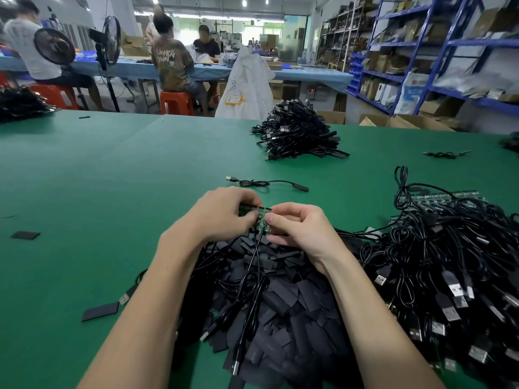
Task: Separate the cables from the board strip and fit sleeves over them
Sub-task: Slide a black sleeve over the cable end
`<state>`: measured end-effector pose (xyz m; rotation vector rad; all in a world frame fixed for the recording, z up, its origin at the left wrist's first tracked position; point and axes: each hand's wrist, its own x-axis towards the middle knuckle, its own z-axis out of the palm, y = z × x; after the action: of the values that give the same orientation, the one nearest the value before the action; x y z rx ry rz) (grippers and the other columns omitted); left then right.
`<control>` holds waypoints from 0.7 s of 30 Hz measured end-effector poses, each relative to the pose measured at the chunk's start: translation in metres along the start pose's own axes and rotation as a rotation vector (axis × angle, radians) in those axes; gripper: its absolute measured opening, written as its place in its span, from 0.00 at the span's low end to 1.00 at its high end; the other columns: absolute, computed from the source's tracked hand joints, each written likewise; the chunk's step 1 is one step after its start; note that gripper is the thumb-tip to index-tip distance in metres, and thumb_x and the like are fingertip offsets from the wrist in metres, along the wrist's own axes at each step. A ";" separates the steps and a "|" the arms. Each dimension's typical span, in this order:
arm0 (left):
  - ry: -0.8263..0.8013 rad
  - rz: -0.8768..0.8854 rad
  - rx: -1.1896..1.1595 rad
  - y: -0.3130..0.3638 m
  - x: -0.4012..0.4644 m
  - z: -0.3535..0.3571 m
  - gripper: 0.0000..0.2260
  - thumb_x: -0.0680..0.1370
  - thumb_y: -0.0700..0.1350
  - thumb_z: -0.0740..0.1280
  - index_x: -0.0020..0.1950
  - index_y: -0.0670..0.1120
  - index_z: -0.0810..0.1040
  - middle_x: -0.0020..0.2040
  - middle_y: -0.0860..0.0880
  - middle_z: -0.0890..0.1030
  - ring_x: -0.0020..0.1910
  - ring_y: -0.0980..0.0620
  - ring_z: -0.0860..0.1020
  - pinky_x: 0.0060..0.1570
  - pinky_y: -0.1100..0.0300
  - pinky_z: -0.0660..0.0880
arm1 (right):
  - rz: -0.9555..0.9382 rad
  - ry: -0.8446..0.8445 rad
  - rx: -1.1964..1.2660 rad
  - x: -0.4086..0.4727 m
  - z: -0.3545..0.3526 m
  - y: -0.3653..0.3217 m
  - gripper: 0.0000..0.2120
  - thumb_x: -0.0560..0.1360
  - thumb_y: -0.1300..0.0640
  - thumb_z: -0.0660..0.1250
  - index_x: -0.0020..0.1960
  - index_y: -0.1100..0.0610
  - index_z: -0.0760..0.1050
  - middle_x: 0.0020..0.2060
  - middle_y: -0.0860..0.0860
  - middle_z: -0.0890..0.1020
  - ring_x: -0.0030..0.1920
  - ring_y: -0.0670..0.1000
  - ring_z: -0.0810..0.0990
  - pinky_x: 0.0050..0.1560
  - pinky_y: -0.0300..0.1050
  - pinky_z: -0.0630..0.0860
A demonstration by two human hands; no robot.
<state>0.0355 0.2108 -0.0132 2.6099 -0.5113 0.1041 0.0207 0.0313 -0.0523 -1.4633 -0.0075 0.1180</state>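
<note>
We see no readable writing on the thin green board strip [254, 211]; our left hand [224, 213] and right hand [297, 228] pinch it above flat black sleeves [280, 282], its cables [252, 265] hanging below.

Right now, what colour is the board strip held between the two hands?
Green, with small metallic contacts; the board strip shows best in the head view.

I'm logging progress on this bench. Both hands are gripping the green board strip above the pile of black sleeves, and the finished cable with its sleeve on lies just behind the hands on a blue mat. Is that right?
Not quite: the mat is green, not blue, as the head view shows. The rest holds: the left hand and right hand grip the board strip above the sleeve pile, and the sleeved cable lies just behind them.
</note>
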 end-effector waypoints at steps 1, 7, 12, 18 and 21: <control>-0.009 0.000 -0.005 0.001 0.000 0.000 0.09 0.79 0.47 0.66 0.57 0.54 0.81 0.56 0.55 0.84 0.57 0.50 0.80 0.62 0.52 0.74 | 0.001 -0.012 0.010 0.000 -0.001 0.000 0.04 0.74 0.65 0.75 0.47 0.62 0.81 0.32 0.50 0.85 0.37 0.46 0.84 0.40 0.40 0.83; -0.052 0.017 -0.002 0.007 0.000 0.002 0.07 0.80 0.47 0.65 0.54 0.56 0.80 0.54 0.55 0.84 0.56 0.49 0.79 0.60 0.51 0.75 | 0.002 -0.008 0.020 0.001 -0.003 -0.001 0.04 0.72 0.67 0.76 0.45 0.63 0.82 0.32 0.53 0.85 0.35 0.49 0.84 0.44 0.41 0.85; -0.064 0.060 -0.072 0.004 0.000 -0.002 0.06 0.80 0.46 0.66 0.47 0.58 0.77 0.47 0.54 0.83 0.48 0.48 0.79 0.56 0.48 0.76 | 0.021 -0.017 0.065 0.000 -0.005 -0.003 0.04 0.72 0.68 0.76 0.45 0.63 0.82 0.32 0.53 0.84 0.34 0.49 0.84 0.42 0.40 0.84; -0.066 0.120 -0.153 0.000 -0.001 -0.002 0.04 0.80 0.43 0.67 0.48 0.50 0.81 0.45 0.52 0.84 0.46 0.40 0.80 0.51 0.48 0.77 | 0.035 -0.040 0.099 -0.002 -0.006 -0.005 0.04 0.72 0.68 0.75 0.45 0.64 0.82 0.33 0.53 0.84 0.35 0.48 0.84 0.43 0.40 0.84; -0.070 0.126 -0.200 -0.003 -0.001 -0.002 0.04 0.80 0.43 0.68 0.50 0.49 0.82 0.45 0.52 0.84 0.45 0.38 0.81 0.51 0.44 0.77 | 0.046 -0.056 0.133 -0.003 -0.007 -0.003 0.05 0.71 0.68 0.75 0.45 0.64 0.82 0.33 0.53 0.84 0.35 0.48 0.84 0.41 0.39 0.84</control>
<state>0.0357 0.2144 -0.0125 2.3921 -0.6749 0.0018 0.0190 0.0237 -0.0494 -1.3276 -0.0117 0.1931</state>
